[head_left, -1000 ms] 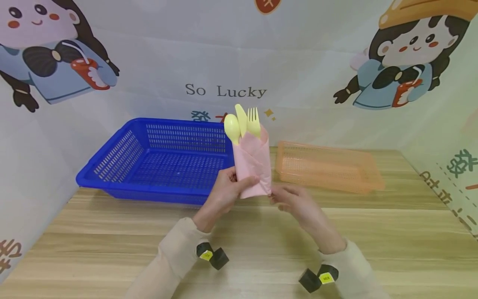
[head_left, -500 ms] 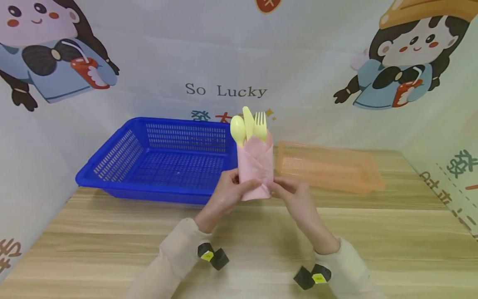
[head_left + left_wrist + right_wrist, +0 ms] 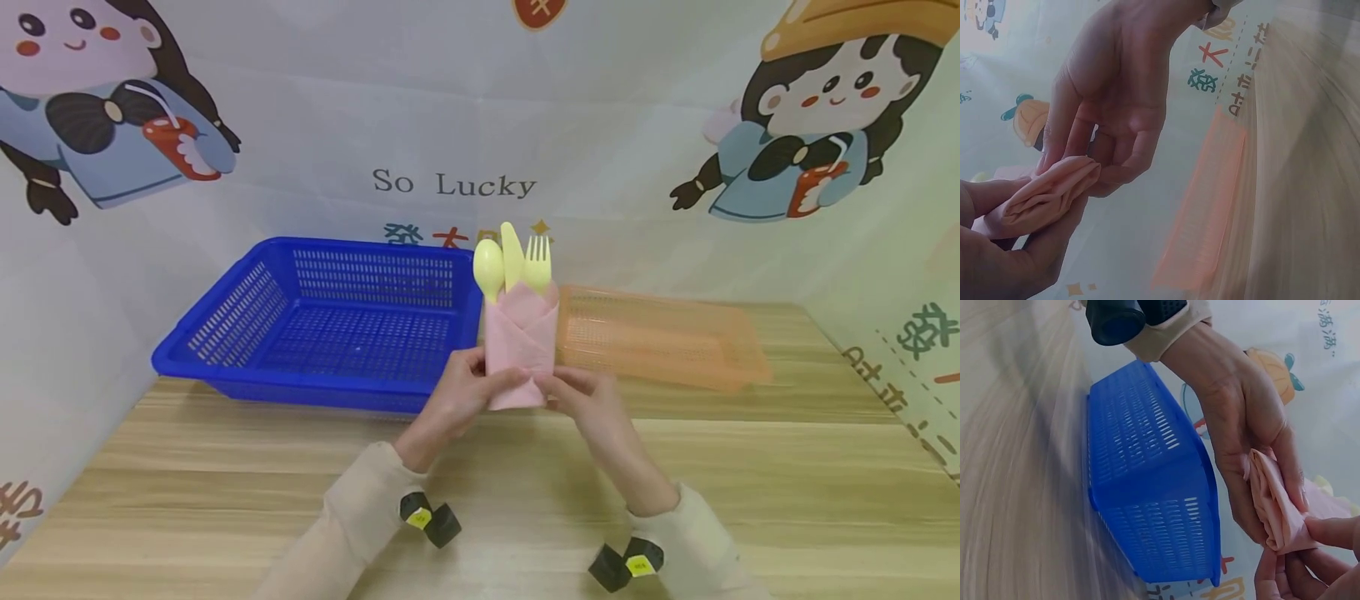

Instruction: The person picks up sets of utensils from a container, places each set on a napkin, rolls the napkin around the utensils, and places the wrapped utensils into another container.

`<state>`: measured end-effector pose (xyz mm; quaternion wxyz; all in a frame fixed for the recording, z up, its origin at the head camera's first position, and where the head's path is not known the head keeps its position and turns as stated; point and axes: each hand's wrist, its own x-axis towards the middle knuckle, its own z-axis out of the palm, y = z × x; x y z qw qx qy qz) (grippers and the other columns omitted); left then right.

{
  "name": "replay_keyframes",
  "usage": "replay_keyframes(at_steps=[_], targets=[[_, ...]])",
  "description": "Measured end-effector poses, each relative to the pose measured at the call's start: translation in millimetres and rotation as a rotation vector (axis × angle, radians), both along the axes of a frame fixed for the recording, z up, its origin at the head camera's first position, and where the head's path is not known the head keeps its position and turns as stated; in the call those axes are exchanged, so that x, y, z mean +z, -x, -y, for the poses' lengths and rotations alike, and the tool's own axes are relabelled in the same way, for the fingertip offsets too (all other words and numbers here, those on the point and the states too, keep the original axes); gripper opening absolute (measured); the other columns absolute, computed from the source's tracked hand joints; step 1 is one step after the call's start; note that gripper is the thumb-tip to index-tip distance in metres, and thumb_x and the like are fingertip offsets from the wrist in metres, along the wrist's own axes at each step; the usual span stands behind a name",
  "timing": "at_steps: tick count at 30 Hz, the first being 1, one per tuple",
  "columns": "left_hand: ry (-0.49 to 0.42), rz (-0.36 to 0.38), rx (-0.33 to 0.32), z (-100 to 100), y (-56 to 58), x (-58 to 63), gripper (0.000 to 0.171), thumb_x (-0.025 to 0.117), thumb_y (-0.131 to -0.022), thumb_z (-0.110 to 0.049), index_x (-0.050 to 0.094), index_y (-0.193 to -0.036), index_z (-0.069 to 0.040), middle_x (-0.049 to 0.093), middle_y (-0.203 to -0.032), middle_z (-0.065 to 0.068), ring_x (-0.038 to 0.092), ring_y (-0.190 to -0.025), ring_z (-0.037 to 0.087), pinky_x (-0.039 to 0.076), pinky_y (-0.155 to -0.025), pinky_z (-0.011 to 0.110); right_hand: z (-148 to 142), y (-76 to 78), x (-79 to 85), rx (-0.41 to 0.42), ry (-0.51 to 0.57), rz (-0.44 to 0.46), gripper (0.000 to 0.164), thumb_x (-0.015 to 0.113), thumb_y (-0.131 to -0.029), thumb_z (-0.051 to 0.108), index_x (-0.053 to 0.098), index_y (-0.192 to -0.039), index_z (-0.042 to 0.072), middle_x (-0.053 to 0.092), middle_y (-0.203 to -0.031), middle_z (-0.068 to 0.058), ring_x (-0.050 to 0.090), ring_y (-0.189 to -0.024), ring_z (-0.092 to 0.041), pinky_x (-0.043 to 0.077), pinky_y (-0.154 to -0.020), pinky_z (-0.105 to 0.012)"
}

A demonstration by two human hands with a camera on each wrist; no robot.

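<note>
A folded pink napkin [image 3: 521,342] stands upright in the air before me in the head view. Out of its top pocket stick a pale yellow spoon [image 3: 489,265], knife [image 3: 512,254] and fork [image 3: 537,265]. My left hand [image 3: 459,392] grips the napkin's lower left side, thumb across its front. At the lower right edge, my right hand [image 3: 594,407] pinches it, thumb on the front and fingers behind. Both wrist views show the bundle's layered bottom end: the folded napkin [image 3: 1054,194] in the left one, the same napkin [image 3: 1269,503] in the right one.
Behind the left hand a blue plastic basket [image 3: 300,377] stands on the wooden table [image 3: 225,475]. A shallow orange basket [image 3: 660,333] lies at the back right. A printed cloth backdrop [image 3: 600,150] rises behind the table.
The napkin bundle has moved right and slightly down with the left hand. My right hand's thumb has come from the napkin's bottom corner onto its front.
</note>
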<state>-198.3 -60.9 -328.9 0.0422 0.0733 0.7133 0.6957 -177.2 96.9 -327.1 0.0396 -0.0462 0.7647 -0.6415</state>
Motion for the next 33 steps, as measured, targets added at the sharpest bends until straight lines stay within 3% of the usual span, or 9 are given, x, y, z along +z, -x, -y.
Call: replay_keyframes(at_steps=[11, 18, 23, 29, 33], targets=[[-0.022, 0.038, 0.044, -4.7, -2.3, 0.0, 0.029, 0.066, -0.076, -0.005, 0.060, -0.101, 0.008, 0.064, -0.092, 0.021, 0.059, -0.068, 0.012, 0.053, -0.063, 0.027, 4.3, -2.5, 0.0, -0.081, 0.054, -0.021, 0.028, 0.059, -0.085, 0.013, 0.059, -0.106, -0.006, 0.062, -0.106, -0.018, 0.060, -0.092, -0.019, 0.049, -0.083, -0.031], [0.019, 0.028, 0.064, -3.2, -2.4, -0.8, 0.027, 0.067, -0.076, -0.008, 0.062, -0.099, 0.007, 0.065, -0.089, 0.019, 0.059, -0.067, 0.012, 0.052, -0.062, 0.026, 3.6, -2.5, -0.5, -0.118, 0.036, -0.026, 0.024, 0.062, -0.083, 0.013, 0.060, -0.100, -0.005, 0.063, -0.100, -0.014, 0.062, -0.082, -0.015, 0.049, -0.081, -0.031], [0.054, 0.018, 0.066, -1.1, -3.5, -4.8, 0.028, 0.067, -0.075, -0.006, 0.061, -0.098, 0.008, 0.065, -0.087, 0.021, 0.059, -0.065, 0.012, 0.052, -0.060, 0.026, 1.9, -1.8, -3.6, -0.087, -0.019, -0.046, 0.023, 0.060, -0.084, 0.012, 0.060, -0.099, -0.005, 0.064, -0.094, -0.014, 0.061, -0.079, -0.016, 0.050, -0.078, -0.032], [0.096, 0.016, 0.067, 0.8, -6.5, -4.8, 0.027, 0.067, -0.074, -0.004, 0.061, -0.097, 0.008, 0.065, -0.085, 0.020, 0.059, -0.064, 0.013, 0.052, -0.059, 0.028, 0.7, -1.1, -5.7, -0.009, -0.046, -0.047, 0.029, 0.059, -0.085, 0.013, 0.056, -0.109, -0.004, 0.061, -0.106, -0.016, 0.058, -0.094, -0.022, 0.047, -0.085, -0.034], [0.113, 0.025, 0.070, 1.8, -7.3, -2.5, 0.028, 0.068, -0.073, -0.003, 0.060, -0.098, 0.008, 0.065, -0.087, 0.019, 0.060, -0.066, 0.015, 0.053, -0.060, 0.029, -1.1, -1.0, -4.9, 0.012, -0.062, -0.045, 0.032, 0.060, -0.084, 0.015, 0.057, -0.110, -0.003, 0.061, -0.107, -0.017, 0.059, -0.095, -0.024, 0.047, -0.085, -0.036]])
